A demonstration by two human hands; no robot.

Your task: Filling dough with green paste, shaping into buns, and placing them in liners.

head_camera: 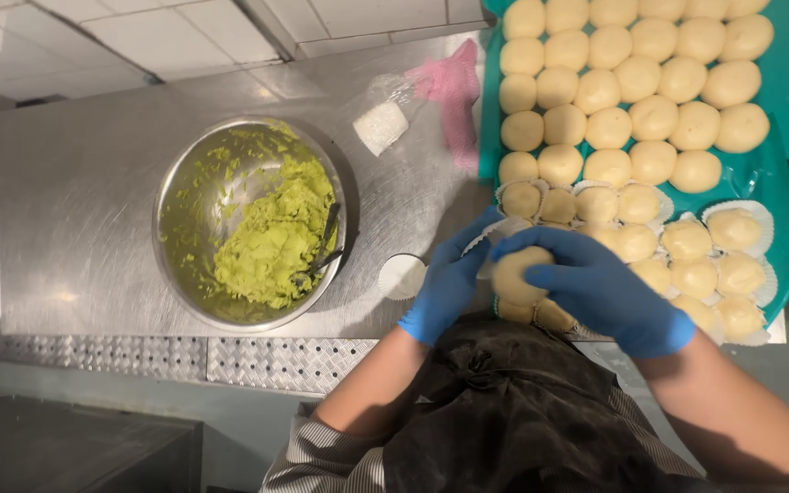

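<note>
Both my hands wear blue gloves. My right hand (pixel 606 288) wraps over a pale round dough ball (pixel 515 274) and grips it. My left hand (pixel 449 278) holds a white paper cup liner (pixel 495 233) against the ball's left side. Behind them lies a teal-lined tray (pixel 778 173) with several rows of dough balls (pixel 632 114). The near rows on it sit in white paper cups (pixel 732 228).
A steel bowl (pixel 250 222) of green paste, with a spoon (pixel 321 251) in it, stands on the steel counter at left. A stack of paper cups (pixel 402 276) lies beside the bowl. A bagged white roll (pixel 381 126) and pink plastic (pixel 454 91) lie farther back.
</note>
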